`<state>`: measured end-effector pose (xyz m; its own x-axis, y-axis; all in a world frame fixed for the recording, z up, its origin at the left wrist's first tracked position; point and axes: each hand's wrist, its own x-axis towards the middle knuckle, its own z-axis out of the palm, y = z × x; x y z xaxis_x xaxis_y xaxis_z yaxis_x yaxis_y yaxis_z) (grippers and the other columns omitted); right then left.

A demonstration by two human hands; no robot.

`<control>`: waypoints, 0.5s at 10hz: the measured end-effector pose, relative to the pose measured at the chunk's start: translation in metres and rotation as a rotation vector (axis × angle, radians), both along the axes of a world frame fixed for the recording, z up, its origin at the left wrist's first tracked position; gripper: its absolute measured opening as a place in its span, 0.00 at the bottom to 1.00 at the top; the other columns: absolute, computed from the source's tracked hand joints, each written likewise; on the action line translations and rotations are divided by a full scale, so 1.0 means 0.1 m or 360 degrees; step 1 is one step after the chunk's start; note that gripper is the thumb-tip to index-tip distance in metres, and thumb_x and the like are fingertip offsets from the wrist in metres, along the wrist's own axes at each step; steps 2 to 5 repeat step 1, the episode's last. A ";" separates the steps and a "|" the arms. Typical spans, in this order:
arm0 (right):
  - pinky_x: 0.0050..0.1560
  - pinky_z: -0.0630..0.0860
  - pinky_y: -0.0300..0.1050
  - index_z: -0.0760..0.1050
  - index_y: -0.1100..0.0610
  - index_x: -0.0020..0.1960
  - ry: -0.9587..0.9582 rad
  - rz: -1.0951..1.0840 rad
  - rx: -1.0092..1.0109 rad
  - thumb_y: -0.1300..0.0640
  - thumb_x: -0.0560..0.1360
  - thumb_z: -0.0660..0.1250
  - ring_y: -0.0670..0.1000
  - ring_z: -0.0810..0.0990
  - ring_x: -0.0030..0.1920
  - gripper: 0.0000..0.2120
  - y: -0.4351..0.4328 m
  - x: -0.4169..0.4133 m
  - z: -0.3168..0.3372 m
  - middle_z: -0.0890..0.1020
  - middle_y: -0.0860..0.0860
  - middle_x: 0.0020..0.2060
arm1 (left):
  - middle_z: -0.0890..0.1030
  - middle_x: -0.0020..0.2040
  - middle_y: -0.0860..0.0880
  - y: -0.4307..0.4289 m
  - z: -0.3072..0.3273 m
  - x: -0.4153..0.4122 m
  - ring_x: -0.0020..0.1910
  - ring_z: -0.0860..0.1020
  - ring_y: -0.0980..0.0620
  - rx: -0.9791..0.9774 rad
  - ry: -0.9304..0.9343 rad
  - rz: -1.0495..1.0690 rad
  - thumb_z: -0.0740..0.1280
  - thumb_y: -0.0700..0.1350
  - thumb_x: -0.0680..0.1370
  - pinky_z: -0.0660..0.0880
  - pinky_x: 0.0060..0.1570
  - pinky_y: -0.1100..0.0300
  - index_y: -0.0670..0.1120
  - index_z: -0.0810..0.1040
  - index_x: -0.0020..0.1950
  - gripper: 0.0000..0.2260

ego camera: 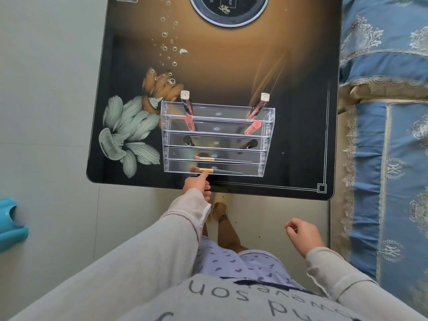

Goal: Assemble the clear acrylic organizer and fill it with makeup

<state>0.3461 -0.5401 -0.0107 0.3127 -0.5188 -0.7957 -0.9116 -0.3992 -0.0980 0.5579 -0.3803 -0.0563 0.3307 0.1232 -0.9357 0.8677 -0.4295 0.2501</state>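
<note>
Nearest the camera, the right hand [303,235] hangs well short of the organizer and off the counter [231,66], its fingers loosely curled, and it seems to hold nothing. The left hand [196,185] reaches over the counter's near edge. Its index finger is straight and its tip touches the gold ferrule of the front brush [215,170], while the other fingers are tucked in, so the 2 hands are well apart.

The organizer [264,156] stands assembled on the counter, just beyond that edge, as 5 stepped clear tiers.
- Tier 1, nearest, holds the front brush lying flat.
- Tier 2 holds a second brush [220,159], also flat.
- Tier 3 holds 2 dark items [187,140], 1 toward each end of the organizer; what they are is unclear.
- Tier 4 holds 2 pink tubes [188,122], leaning.
- Tier 5, farthest, holds 2 white-capped glosses [186,101].

Assembly looks done and filling is well advanced, since every tier holds something. No loose makeup shows on the counter around the organizer. What remains is probably only nudging the front brush straight.
</note>
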 end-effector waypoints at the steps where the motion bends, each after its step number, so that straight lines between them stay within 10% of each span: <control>1: 0.50 0.72 0.42 0.79 0.63 0.51 0.0030 -0.0068 0.0008 0.64 0.75 0.60 0.58 0.80 0.51 0.10 0.04 0.06 0.03 0.84 0.60 0.48 | 0.74 0.30 0.47 0.14 0.05 -0.06 0.28 0.72 0.52 -0.0015 -0.0099 -0.0264 0.64 0.49 0.77 0.74 0.32 0.59 0.43 0.73 0.34 0.14; 5: 0.50 0.72 0.42 0.79 0.63 0.51 0.0030 -0.0068 0.0008 0.64 0.75 0.60 0.58 0.80 0.51 0.10 0.04 0.06 0.03 0.84 0.60 0.48 | 0.74 0.30 0.47 0.14 0.05 -0.06 0.28 0.72 0.52 -0.0015 -0.0099 -0.0264 0.64 0.49 0.77 0.74 0.32 0.59 0.43 0.73 0.34 0.14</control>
